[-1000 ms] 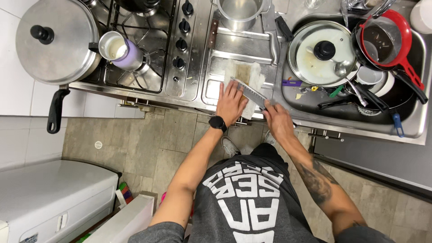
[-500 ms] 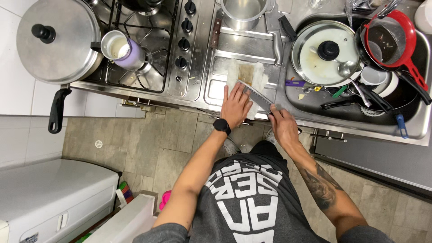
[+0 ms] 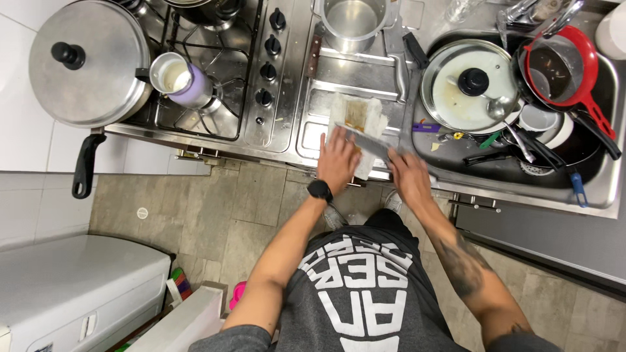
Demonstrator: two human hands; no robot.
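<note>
A white cutting board (image 3: pixel 357 109) lies on the steel counter between the stove and the sink, with a few brownish bits of food (image 3: pixel 355 122) on it. My left hand (image 3: pixel 338 160), with a black watch on its wrist, rests flat on the near end of the board, fingers spread. My right hand (image 3: pixel 409 175) grips the handle of a large knife (image 3: pixel 368 140). Its wide blade lies slanted across the board just beyond my left fingertips. What lies under the left palm is hidden.
On the stove stand a big lidded pot (image 3: pixel 88 65) and a small purple pot (image 3: pixel 182 79). A black pan handle (image 3: pixel 83 166) juts over the counter edge. A steel pot (image 3: pixel 352 19) sits behind the board. The sink (image 3: pixel 606 189) holds a glass lid (image 3: pixel 469 85), a red strainer (image 3: pixel 561 62) and utensils.
The knife blade has edged slightly right and nearer to me across the board. Both hands stay at the board's near end.
</note>
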